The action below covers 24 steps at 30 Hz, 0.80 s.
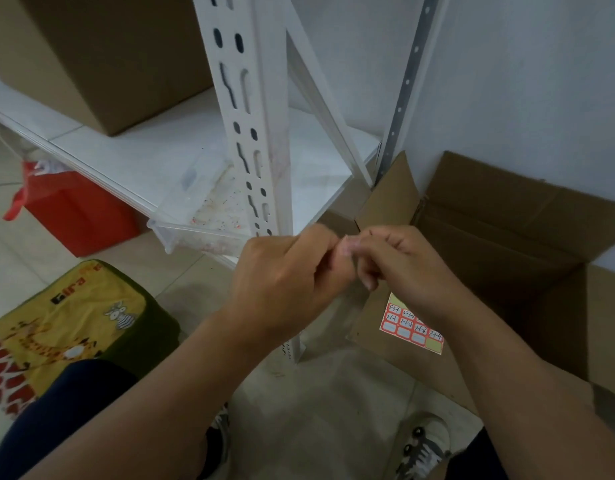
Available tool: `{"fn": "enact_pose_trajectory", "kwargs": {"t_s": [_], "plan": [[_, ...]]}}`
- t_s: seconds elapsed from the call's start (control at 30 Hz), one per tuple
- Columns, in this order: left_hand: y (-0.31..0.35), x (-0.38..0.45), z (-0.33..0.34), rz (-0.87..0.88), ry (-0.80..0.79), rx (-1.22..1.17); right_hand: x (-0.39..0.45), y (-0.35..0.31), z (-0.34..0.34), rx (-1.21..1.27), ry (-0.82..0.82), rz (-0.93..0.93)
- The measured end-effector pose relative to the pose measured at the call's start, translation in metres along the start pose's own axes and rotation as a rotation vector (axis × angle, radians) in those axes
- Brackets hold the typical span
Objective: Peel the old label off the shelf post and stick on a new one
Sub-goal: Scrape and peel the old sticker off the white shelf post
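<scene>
Together, both hands (344, 258) pinching small label (347, 244), label sheet (411, 325) on open carton (506, 237)

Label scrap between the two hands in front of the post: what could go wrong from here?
1. Both hands pinch the small label scrap between them: left hand, right hand. Its glue may cling to the fingers.
2. The label sheet lies loose on a flap of the open cardboard box, partly under the right forearm, which could knock it off or crease it.
3. The shelf post looks smudged, so a new label may stick poorly.
</scene>
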State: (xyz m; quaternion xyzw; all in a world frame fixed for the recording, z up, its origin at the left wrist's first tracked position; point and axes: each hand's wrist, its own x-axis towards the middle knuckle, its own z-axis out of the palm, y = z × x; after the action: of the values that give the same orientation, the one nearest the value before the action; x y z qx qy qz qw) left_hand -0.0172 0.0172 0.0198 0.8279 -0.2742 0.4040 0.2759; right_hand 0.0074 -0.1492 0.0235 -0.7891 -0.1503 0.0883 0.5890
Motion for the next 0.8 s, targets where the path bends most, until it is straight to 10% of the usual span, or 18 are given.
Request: {"fn": "enact_pose_trajectory", "kwargs": {"t_s": [0.1,0.27,0.4,0.57,0.8], "plan": [[0.000,0.005,-0.019,-0.058,0.199,-0.006,0.006,0.002,0.004,-0.111,0.105,0.049],[-0.062,0.006,-0.048,-0.634,0.478,-0.180,0.021,0.009,0.010,-0.153,0.228,0.161],[-0.116,-0.007,-0.039,-1.046,0.132,-0.004,0.026,0.017,0.017,-0.247,0.203,0.212],[-0.140,-0.007,-0.022,-0.805,-0.383,0.422,0.025,0.025,0.024,-0.514,-0.034,0.251],[-0.151,-0.005,-0.003,-0.934,-0.649,0.617,0.016,0.025,0.016,-0.690,-0.088,0.257]]}}
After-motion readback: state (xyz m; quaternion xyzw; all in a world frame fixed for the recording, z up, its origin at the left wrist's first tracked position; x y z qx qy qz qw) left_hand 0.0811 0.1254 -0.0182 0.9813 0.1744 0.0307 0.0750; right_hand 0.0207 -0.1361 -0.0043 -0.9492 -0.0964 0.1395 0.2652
